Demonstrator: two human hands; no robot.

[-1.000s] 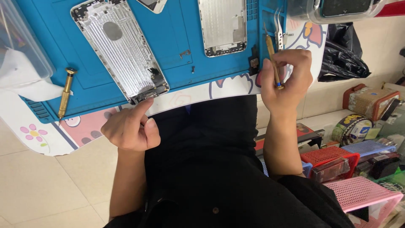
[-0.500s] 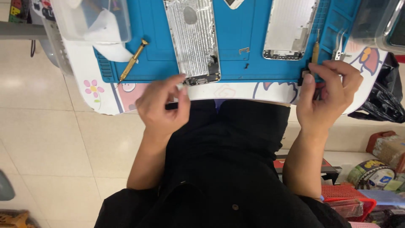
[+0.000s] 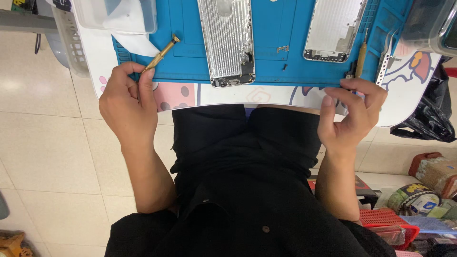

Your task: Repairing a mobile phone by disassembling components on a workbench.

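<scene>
Two housings: silver phone housings (image 3: 227,40) lie on the blue mat (image 3: 271,57)
Table: white table (image 3: 409,85), beige tiled floor (image 3: 43,143) below
Left hand (image 3: 127,102): fingers grasping the brass screwdriver (image 3: 161,52) at the mat's edge
Right hand (image 3: 350,114): loosely curled, holding nothing, near the tweezers (image 3: 384,54)

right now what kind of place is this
Probably a small phone repair bench: a blue repair mat holds two bare metal phone housings, and the left hand grips a brass screwdriver.

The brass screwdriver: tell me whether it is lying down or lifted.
Lying flat. The brass screwdriver rests aslant on the blue mat; the left hand touches its near end.
</scene>
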